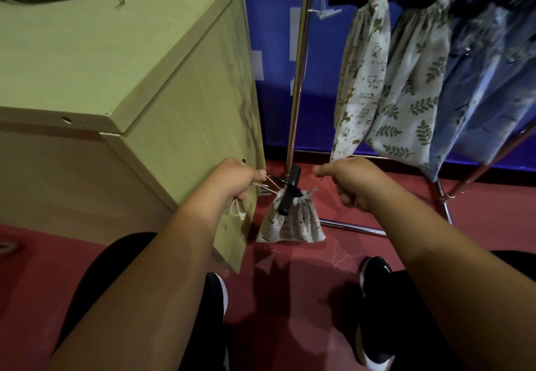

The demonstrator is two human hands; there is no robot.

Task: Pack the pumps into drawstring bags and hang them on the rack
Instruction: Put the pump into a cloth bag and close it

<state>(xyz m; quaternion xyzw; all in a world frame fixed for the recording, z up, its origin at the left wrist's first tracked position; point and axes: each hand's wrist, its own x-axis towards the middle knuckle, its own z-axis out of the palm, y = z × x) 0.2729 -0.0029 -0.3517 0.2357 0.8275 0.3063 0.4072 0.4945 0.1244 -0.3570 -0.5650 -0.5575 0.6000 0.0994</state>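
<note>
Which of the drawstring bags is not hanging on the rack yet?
The small printed bag between the hands, low near the red floor, with a black pump handle sticking out. The other bags hang at upper right.

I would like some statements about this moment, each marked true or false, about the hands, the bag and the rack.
1. Both hands pull drawstrings of the small bag: the left hand on one side, the right hand on the other. True.
2. The pump handle is completely inside that bag. False: it sticks out of the gathered top.
3. Bags already hang on the rack, among them a leaf-print bag. True.
4. The small bag lies on top of the wooden cabinet. False: it is beside the cabinet, low over the red floor.
</note>
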